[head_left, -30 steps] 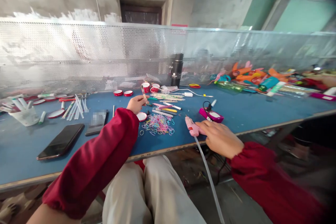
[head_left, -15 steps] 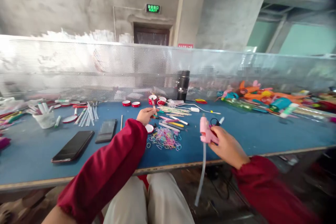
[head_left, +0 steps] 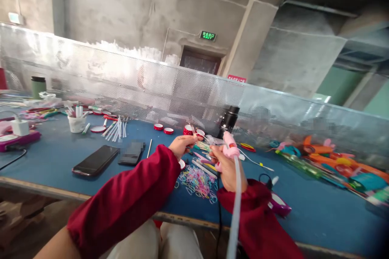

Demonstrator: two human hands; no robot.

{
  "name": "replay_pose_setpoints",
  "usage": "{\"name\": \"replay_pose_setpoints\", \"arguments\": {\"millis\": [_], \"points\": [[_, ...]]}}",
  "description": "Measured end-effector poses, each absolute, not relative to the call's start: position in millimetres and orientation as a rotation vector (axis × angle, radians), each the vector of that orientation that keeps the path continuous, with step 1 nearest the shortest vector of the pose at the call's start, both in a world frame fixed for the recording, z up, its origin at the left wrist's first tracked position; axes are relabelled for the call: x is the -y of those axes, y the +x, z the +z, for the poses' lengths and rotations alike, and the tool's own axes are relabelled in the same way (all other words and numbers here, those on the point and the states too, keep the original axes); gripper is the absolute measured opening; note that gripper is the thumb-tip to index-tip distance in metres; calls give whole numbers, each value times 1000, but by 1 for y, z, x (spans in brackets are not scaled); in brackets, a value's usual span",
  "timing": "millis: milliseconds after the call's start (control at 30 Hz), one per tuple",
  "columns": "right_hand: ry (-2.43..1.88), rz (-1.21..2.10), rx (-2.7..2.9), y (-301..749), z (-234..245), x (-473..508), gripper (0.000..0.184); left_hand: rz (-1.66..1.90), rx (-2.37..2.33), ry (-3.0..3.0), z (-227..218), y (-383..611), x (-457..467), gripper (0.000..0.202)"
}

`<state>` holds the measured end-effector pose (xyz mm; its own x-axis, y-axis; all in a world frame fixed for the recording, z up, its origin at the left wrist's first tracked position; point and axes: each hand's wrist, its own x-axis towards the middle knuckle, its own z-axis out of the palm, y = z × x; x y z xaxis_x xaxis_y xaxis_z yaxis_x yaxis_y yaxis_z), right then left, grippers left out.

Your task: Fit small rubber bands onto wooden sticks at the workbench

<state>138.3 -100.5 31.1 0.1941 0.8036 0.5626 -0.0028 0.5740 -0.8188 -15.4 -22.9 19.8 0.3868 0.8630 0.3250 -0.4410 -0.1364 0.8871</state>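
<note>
Pinched between the fingers of my left hand (head_left: 181,145) is a slim pale stick (head_left: 193,128), its upper end pointing up; its exact kind is too small to tell. My right hand (head_left: 228,170) grips a pink hot glue gun (head_left: 231,150) by its handle. A long translucent glue stick (head_left: 235,214) hangs out of the gun's rear toward me. The gun is close to the right of my left hand, its nozzle end partly hidden. Below both hands lies a pile of coloured rubber bands (head_left: 199,182), with several pens (head_left: 204,168) just behind it.
Two phones (head_left: 95,160) lie left on the blue table (head_left: 121,190). Farther back are loose glue sticks (head_left: 117,129), a white cup (head_left: 76,123) of markers, red-rimmed tins (head_left: 158,126) and a black bottle (head_left: 230,119). Colourful balloon-like items (head_left: 334,158) heap up at right, near a purple device (head_left: 279,205).
My right hand has brought the glue gun left and up, close to my left hand. The left hand still pinches the stick. The view has tilted and turned left.
</note>
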Motion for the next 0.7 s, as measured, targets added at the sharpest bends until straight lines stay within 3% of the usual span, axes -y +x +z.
{"name": "replay_pose_setpoints", "arguments": {"millis": [300, 700], "points": [[-808, 681, 1166, 116, 20, 92, 31, 1069, -344, 1241, 23, -9, 41, 44], [-694, 806, 1096, 113, 25, 109, 31, 1168, -207, 1123, 36, -16, 48, 39]]}}
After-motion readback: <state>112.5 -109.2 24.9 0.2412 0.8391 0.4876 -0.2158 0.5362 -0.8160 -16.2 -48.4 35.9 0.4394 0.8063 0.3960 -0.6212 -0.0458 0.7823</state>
